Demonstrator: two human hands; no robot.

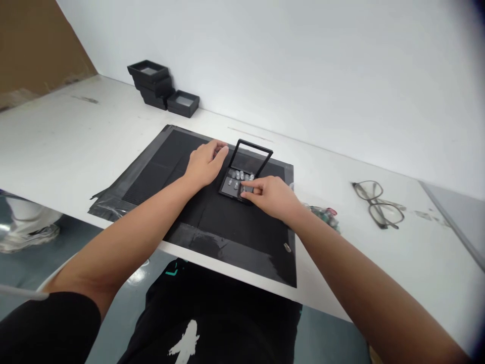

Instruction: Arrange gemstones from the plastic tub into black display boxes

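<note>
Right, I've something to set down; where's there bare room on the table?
Most room: the table, left of the mat, in front of the boxes. Smaller: on the mat, between case and front tape. Crowded: around the case, left hand beside it and right hand at it; also right of the mat, with a bundle and glasses.

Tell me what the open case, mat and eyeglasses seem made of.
Open case: probably rigid plastic, matte black, by its crisp straight frame. Mat: perhaps rubber or cloth, dull black; its border looks like glossy tape, given the wrinkles and glare. Eyeglasses: clear lenses, glass or plastic, since the table shows through; frame thin, material unclear.
</note>
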